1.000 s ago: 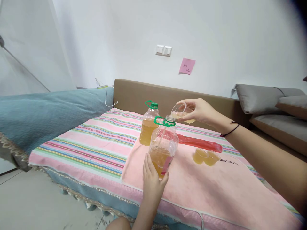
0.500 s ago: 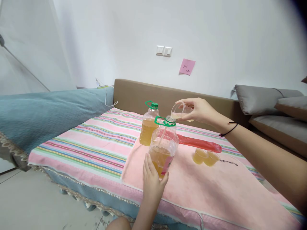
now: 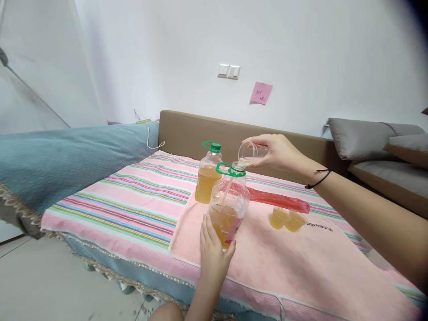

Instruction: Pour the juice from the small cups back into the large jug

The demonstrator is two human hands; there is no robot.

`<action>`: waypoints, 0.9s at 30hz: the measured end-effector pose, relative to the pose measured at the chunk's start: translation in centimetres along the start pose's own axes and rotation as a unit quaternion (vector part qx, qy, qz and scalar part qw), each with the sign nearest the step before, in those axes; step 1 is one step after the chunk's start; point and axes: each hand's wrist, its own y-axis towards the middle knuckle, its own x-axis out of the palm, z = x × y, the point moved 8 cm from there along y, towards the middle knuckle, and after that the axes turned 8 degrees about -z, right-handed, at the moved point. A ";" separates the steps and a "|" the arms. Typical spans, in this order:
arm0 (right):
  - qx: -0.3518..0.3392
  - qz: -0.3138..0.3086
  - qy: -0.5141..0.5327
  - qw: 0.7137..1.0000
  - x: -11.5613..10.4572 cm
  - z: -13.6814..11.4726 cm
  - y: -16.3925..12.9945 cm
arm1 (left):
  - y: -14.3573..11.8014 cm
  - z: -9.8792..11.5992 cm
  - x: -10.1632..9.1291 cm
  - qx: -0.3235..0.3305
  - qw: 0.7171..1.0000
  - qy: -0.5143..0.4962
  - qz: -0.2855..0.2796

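Two hands share the work: nearest, the left hand is wrapped around the lower front of an open plastic bottle part full of amber liquid, wrist coming up from below, fingers curled onto the label side. Above and behind it, the right hand pinches a small clear cup tipped steeply, its lip at the bottle's narrow mouth, forearm reaching in from the right with a black band at the wrist. That mouth is small against the cup's rim, so a slight drift of either hand could spill liquid down the bottle onto the pink towel and the bed. Just right of the left hand, below the right wrist, two filled cups sit touching each other; a dropping elbow could knock them. Behind the held bottle stands a capped bottle.
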 end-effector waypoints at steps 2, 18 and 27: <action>-0.008 0.001 -0.007 1.000 0.0 -0.1 0.1 | 0.0 0.0 0.0 -0.002 1.000 0.000 -0.002; -0.135 0.027 -0.208 0.968 0.0 -3.9 -0.4 | 0.0 0.2 -0.2 -0.006 1.000 0.003 -0.005; -0.286 0.026 -0.266 0.920 0.9 -7.0 -1.5 | -0.1 0.0 -0.1 -0.001 1.000 0.000 0.000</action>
